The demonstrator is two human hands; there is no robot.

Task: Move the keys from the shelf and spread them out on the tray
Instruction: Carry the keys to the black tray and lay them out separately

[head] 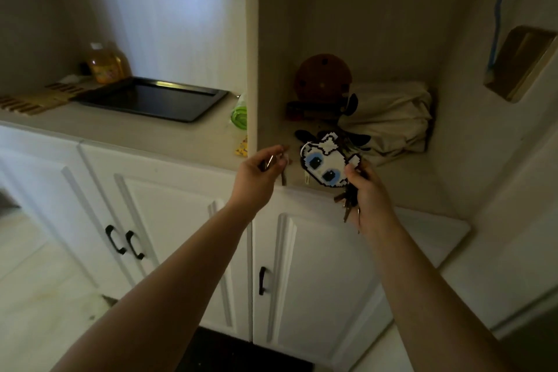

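At the shelf's front edge, your right hand grips a key bunch with its pixel-panda fob up, keys dangling clear. Your left hand pinches a smaller set, likely readied for carrying. Across the upright divider, the black tray waits; a cloth bag crowds the shelf's back.

Dim room, pale walls, white cabinet doors with black handles, light floor
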